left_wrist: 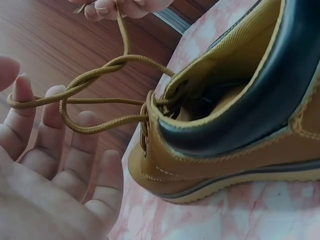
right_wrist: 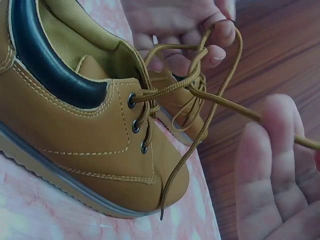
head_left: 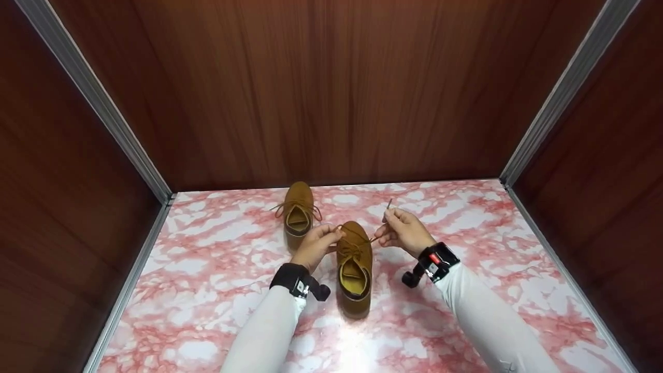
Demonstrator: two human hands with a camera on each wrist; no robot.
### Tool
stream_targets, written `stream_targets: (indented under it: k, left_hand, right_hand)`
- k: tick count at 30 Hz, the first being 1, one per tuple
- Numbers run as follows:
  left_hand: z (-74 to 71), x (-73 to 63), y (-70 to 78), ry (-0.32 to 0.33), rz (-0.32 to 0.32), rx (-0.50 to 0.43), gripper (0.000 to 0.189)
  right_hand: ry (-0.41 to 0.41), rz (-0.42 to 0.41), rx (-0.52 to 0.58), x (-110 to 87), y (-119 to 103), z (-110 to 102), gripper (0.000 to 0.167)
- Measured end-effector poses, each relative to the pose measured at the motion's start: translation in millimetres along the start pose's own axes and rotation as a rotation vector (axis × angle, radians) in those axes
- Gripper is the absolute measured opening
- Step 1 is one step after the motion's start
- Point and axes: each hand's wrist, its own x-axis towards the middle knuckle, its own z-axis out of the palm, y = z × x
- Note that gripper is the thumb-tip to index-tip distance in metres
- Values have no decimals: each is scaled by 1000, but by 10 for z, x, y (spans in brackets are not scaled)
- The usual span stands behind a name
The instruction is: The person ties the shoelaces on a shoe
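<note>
A tan shoe (head_left: pixel 356 306) with a dark padded collar stands on the floor, toe pointing away. At its left side, my left hand (head_left: pixel 317 243) pinches a loop of the brown shoelace (left_wrist: pixel 104 128) between thumb and index finger, the other fingers loosely spread. To the right of the toe, my right hand (head_left: pixel 406 232) grips the other lace end, which passes between its fingers and sticks up above them. Between both hands the laces cross and twist together in a loose knot (left_wrist: pixel 95 75), held off the tongue. One lace tail hangs down beside the toe in the right wrist view.
A matching tan shoe (head_left: pixel 299 194) stands farther back on the left, its laces in a bow. The floor (head_left: pixel 207 311) has a pink and white marbled pattern. Brown wood-look panels (head_left: pixel 331 93) with grey metal edging (head_left: pixel 549 98) enclose the back and sides.
</note>
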Motion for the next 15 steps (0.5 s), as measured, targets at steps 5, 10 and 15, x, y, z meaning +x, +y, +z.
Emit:
stream_targets:
  k: [5, 10, 15]
  left_hand:
    - [42, 3, 23, 22, -3, -30, 15]
    - [77, 11, 100, 46, 17, -70, 20]
    - [81, 10, 182, 41, 63, -151, 27]
  right_hand:
    - [17, -29, -71, -42, -31, -33, 21]
    - [19, -73, -72, -111, -77, -113, 33]
    - [63, -91, -8, -153, -106, -131, 33]
